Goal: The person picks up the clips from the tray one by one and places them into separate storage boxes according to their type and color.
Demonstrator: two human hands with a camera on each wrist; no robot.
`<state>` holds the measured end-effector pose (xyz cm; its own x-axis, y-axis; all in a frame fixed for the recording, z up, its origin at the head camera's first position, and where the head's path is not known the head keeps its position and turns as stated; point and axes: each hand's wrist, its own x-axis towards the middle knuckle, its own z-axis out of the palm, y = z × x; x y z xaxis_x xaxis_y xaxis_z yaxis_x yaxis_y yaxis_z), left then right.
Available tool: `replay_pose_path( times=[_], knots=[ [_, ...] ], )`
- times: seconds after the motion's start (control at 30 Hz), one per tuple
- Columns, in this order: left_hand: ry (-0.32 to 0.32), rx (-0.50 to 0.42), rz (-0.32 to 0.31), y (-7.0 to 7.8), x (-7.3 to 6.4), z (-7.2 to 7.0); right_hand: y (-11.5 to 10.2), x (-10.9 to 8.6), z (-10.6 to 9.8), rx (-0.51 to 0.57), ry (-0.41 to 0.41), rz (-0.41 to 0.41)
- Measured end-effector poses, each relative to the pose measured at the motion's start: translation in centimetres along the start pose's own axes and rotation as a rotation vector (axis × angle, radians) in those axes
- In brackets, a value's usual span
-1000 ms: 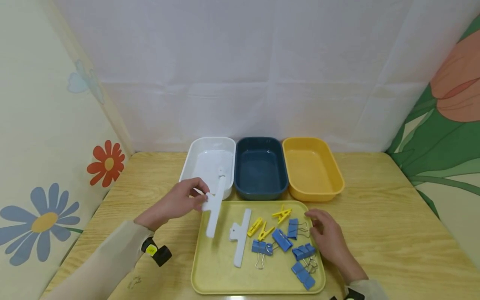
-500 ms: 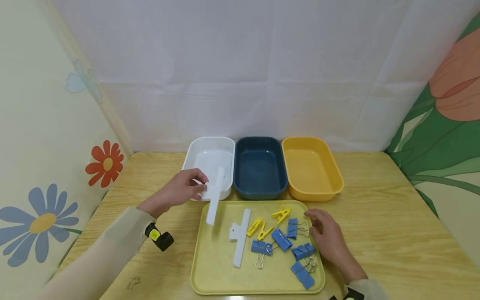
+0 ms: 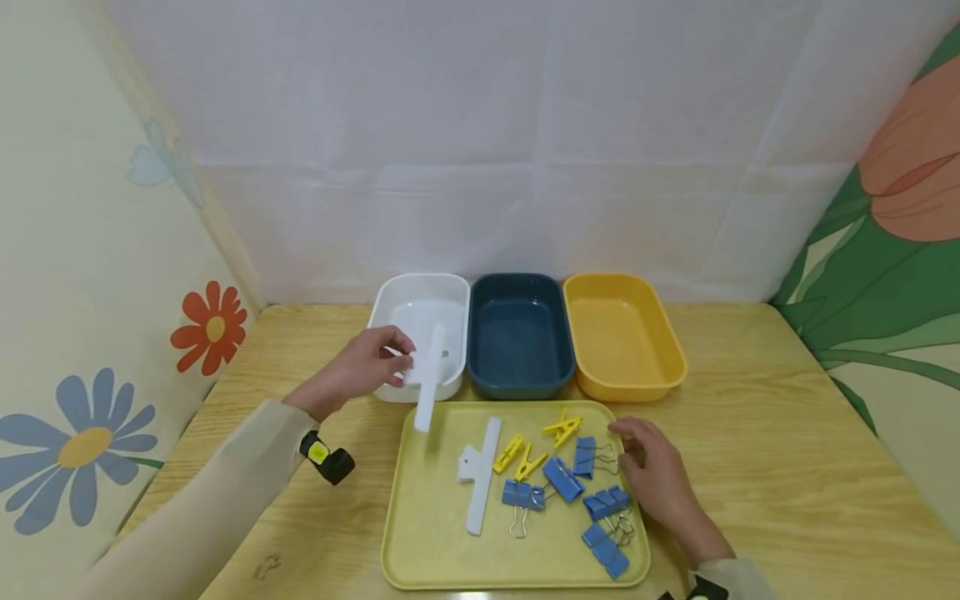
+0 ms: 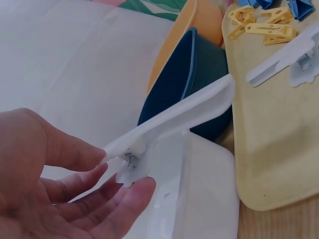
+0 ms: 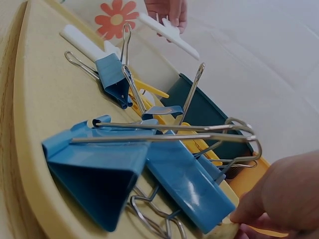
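My left hand [image 3: 371,367] pinches a white bag clip [image 3: 427,375] by its short tab, over the near side of the white bin [image 3: 380,310]. In the left wrist view, thumb and fingers hold the clip's spring end [image 4: 130,167], its long bar slanting away. Another white bag clip [image 3: 483,479] lies on the yellow tray [image 3: 427,558]. My right hand [image 3: 660,479] grips the tray's right rim near the far corner. Beside it lie several blue binder clips [image 3: 606,502] with wire handles and three yellow clothespins [image 3: 510,454].
A dark blue bin [image 3: 522,333] and an orange-yellow bin [image 3: 626,333] stand right of the white one, side by side behind the tray. The wooden table [image 3: 780,467] ends at a white cloth backdrop [image 3: 525,150]. Painted walls flank both sides.
My left hand has moved forward and slightly up with the white bag clip, which is now further over the white bin. My right hand and the tray's contents stay as they were.
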<state>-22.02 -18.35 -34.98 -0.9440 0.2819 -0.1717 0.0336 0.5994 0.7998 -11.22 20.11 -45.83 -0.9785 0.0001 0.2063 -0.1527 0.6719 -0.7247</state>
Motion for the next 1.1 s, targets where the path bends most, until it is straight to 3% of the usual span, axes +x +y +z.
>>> replay_pose_path(
  times=[0.7, 1.1],
  knots=[
    [0.045, 0.043, -0.038, -0.2, 2.6, -0.9, 0.0, -0.1, -0.1, 0.012, -0.016, 0.026],
    [0.079, 0.043, -0.113, -0.4, 4.3, -1.4, -0.1, 0.0, 0.0, 0.013, -0.013, 0.028]
  ],
)
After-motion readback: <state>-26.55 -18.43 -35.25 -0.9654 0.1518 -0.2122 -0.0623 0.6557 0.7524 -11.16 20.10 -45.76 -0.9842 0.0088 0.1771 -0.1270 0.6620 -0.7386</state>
